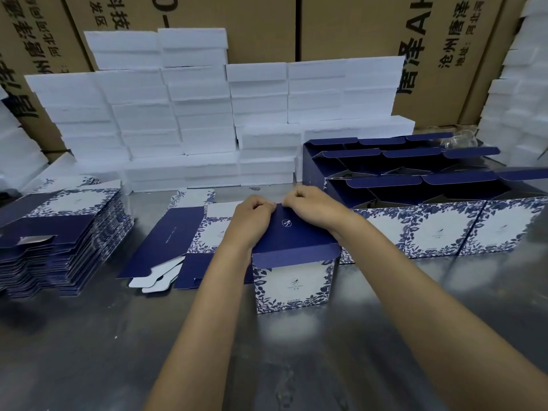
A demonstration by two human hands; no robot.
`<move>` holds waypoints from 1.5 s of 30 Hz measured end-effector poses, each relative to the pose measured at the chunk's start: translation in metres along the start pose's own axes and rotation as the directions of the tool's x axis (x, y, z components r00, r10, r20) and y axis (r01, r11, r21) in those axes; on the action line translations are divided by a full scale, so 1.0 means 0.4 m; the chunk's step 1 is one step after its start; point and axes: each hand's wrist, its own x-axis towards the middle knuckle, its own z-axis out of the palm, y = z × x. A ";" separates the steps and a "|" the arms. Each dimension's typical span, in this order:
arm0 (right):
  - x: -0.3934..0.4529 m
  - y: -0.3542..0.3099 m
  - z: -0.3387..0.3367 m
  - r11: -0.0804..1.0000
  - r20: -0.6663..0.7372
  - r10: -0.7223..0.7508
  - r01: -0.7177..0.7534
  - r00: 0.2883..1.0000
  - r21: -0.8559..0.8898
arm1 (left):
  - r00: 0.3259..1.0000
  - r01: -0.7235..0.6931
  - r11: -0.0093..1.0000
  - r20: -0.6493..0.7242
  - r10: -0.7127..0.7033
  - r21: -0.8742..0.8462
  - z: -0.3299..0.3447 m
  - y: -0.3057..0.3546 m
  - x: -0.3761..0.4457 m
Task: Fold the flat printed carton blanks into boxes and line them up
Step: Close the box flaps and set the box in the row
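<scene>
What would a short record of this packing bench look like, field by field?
Surface: metal table
In work: blue floral box, upright, navy lid flap being folded down
Left hand: fingers curled on the flap's far edge
Right hand: fingers curled on the same edge
Beside the box: one flat blank, lying on the table to its left
Supply: stack of flat blanks, far left
Finished: rows of folded boxes, flaps open, at right
Behind: white foam blocks stacked against brown shipping cartons

The single head camera looks forward and down, from close above, at the metal table [89, 351] before the person.
</scene>
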 end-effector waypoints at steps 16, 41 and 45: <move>0.006 0.032 0.005 0.993 -0.039 0.028 -0.023 0.999 0.115 | 1.000 0.022 0.999 0.014 -0.022 0.033 0.002 0.005 -0.010; -0.055 0.026 -0.005 0.980 -0.188 0.024 -0.061 0.982 -0.189 | 0.995 -0.010 0.981 -0.094 0.028 0.193 0.003 -0.007 -0.025; -0.065 0.029 -0.003 0.980 -0.228 -0.021 -0.025 0.973 -0.199 | 0.995 -0.032 0.972 -0.084 0.053 0.234 0.005 -0.009 -0.025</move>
